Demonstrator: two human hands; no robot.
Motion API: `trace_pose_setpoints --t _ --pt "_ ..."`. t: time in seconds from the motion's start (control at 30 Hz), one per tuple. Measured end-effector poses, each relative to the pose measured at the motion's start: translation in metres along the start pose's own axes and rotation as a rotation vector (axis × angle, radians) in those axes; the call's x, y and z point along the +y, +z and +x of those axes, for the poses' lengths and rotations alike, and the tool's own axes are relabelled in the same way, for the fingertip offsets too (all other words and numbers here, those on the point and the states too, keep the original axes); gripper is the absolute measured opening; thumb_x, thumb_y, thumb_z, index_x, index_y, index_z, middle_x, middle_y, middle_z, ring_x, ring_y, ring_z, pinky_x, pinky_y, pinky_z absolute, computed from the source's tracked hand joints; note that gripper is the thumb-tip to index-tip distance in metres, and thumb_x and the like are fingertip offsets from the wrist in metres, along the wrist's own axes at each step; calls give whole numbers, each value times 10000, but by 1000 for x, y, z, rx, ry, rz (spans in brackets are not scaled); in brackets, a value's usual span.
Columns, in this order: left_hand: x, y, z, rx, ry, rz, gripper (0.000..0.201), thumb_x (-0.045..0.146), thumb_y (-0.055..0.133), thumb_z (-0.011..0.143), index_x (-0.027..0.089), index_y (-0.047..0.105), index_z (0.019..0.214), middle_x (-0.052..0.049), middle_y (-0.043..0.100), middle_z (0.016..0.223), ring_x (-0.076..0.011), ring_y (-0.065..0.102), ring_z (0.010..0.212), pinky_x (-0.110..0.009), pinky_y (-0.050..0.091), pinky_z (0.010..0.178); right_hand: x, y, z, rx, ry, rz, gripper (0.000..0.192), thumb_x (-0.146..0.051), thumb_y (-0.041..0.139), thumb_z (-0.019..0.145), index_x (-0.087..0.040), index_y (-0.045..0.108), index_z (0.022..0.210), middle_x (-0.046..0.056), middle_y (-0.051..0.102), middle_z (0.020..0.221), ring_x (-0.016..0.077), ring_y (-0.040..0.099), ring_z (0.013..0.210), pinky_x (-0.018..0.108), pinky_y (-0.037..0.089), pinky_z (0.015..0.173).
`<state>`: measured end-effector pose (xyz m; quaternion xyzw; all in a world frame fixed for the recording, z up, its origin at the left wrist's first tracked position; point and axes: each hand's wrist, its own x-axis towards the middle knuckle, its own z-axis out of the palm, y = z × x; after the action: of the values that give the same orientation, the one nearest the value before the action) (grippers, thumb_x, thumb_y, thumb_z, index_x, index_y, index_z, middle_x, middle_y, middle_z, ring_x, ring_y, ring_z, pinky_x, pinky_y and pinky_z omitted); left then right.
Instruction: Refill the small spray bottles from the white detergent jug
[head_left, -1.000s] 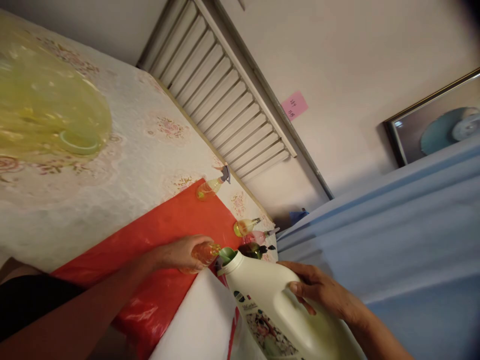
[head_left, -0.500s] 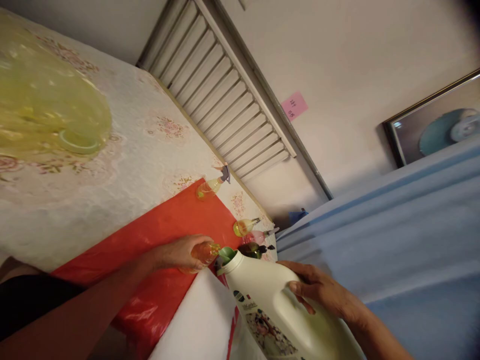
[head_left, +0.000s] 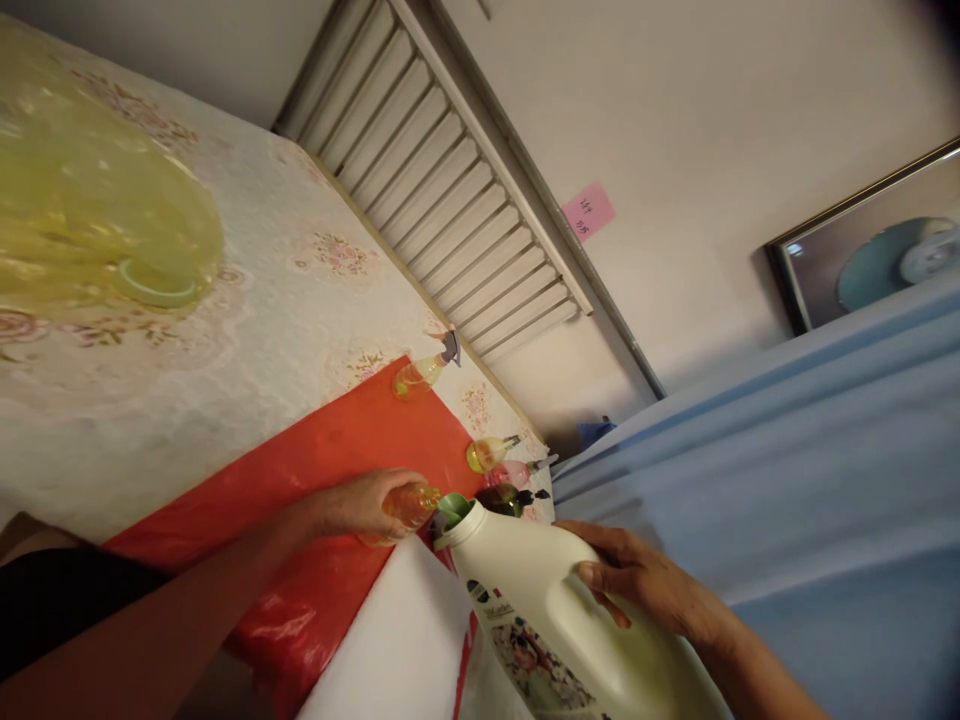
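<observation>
Left hand [head_left: 360,505] wrapped around small bottle [head_left: 409,507], steadying green funnel [head_left: 452,508]; right hand [head_left: 637,580] gripping white jug [head_left: 555,620], tipped spout-first over funnel for pouring.

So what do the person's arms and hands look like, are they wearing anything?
Both arms are bare as far as the picture shows: no sleeves, gloves, watch or bracelets. The left hand and right hand show no rings that I can make out. A strip of black cloth lies near the left arm's upper end; whether it is clothing I cannot tell.
</observation>
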<state>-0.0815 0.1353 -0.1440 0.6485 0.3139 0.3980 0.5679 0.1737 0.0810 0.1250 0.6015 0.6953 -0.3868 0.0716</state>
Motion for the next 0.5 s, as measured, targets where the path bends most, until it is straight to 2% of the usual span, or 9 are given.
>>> trace_pose_setpoints --t 0.27,0.5 --pt "-2 0 1 -13 14 18 624 243 676 616 209 551 1227 -24 632 1194 -273 582 1074 -290 451 863 2 0 1 -6 -16 14 558 -479 603 829 -183 546 1299 10 540 740 95 437 543 189 370 417" --pt "-3 0 3 -24 48 30 596 278 682 625 227 566 1207 -34 653 1167 -299 579 1085 -311 464 828 4 0 1 -5 -21 20 548 -466 604 832 -181 547 1297 5 529 732 82 417 516 188 360 406"
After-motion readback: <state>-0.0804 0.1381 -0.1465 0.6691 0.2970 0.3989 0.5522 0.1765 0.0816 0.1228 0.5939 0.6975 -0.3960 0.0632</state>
